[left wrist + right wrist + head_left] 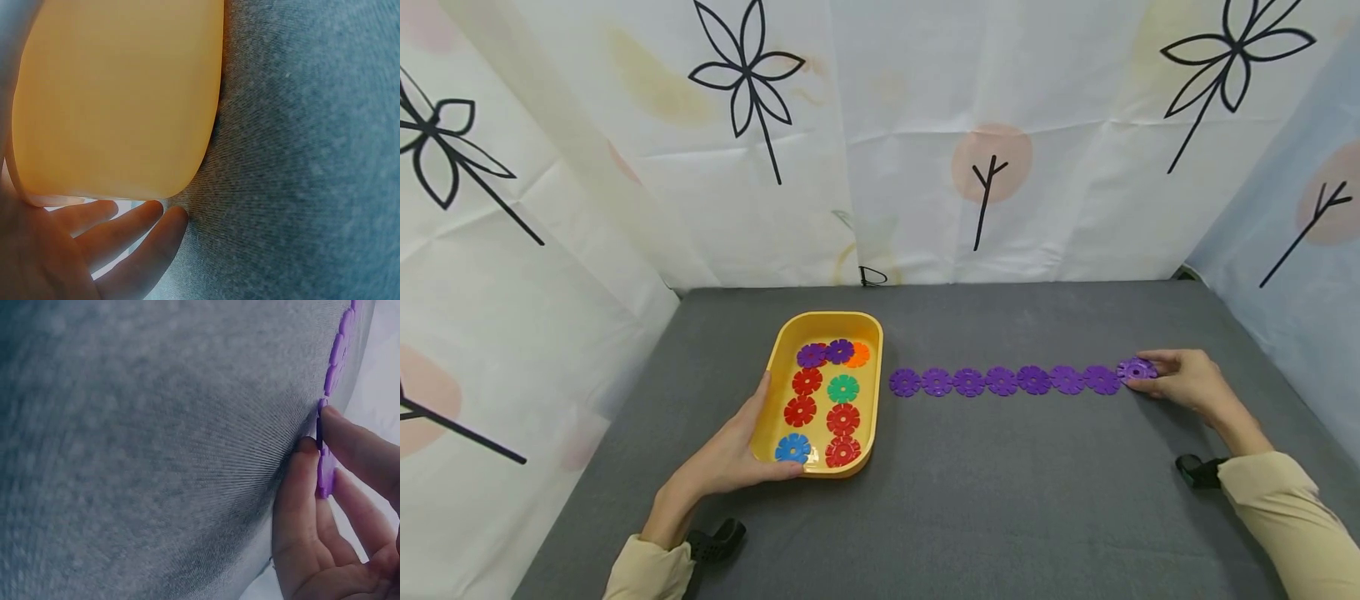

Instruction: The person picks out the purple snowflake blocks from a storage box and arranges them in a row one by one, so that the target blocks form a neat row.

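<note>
My left hand [726, 450] holds a yellow plastic tray [877, 392] by its near-left corner, thumb along the front rim and fingers against the left side. The left wrist view shows the tray's outer wall [119, 100] close up. Inside the tray lie several flower-shaped discs, among them a blue disc [793, 447], a green disc [843, 388] and red ones. To its right, a straight row of purple flower discs [1002, 382] runs along the table. At the right end of that row my right hand [1187, 385] pinches a purple flower disc [1135, 369], which meets its neighbour's edge.
A dark grey cloth [1000, 508] covers the table. White printed curtains [917, 208] stand along its back and sides. Black straps [1199, 472] sit at both wrists, below beige sleeves [1273, 492].
</note>
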Demonstrator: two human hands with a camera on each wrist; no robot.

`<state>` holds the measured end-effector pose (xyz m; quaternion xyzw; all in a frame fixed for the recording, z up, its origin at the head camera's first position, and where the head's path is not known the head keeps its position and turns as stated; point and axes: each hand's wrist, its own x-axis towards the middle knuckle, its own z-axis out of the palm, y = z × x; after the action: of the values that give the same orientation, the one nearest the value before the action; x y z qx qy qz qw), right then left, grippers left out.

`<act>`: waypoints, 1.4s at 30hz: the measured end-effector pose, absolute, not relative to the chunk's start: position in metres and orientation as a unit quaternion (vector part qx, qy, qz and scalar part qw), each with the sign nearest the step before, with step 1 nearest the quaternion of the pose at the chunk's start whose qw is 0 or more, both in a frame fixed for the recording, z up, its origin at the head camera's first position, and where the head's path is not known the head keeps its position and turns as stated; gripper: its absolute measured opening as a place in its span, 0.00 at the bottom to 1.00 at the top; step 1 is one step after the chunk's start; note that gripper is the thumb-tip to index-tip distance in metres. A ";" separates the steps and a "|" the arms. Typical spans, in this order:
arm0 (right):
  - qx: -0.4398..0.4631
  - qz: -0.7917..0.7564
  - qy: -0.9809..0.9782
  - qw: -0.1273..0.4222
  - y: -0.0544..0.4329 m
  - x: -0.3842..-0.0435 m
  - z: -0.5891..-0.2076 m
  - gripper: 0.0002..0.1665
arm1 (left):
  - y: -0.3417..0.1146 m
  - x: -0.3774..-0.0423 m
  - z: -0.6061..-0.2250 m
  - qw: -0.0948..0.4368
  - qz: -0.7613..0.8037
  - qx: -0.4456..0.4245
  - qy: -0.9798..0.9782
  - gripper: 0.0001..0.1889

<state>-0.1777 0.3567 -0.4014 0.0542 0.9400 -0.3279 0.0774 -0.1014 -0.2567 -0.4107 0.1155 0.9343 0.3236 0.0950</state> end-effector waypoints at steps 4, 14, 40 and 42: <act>0.060 -0.323 0.940 0.091 0.357 -0.176 -0.400 0.41 | -0.257 -0.102 -0.410 0.098 0.325 0.115 0.934 0.71; 0.063 -0.257 0.954 0.138 0.360 -0.178 -0.398 0.45 | -0.257 -0.102 -0.410 0.097 0.324 0.116 0.934 0.71; -0.172 -0.372 0.912 -0.007 0.187 -0.184 -0.354 0.24 | -0.255 -0.102 -0.409 0.109 0.327 0.100 0.933 0.72; -0.192 -0.385 0.902 -0.007 0.170 -0.186 -0.353 0.24 | -0.256 -0.102 -0.409 0.109 0.327 0.100 0.933 0.72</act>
<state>-0.1863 0.1705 -0.3534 -0.1925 0.9024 -0.3855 -0.0070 -0.1017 -0.2556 -0.4094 0.0999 0.9334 0.3268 0.1091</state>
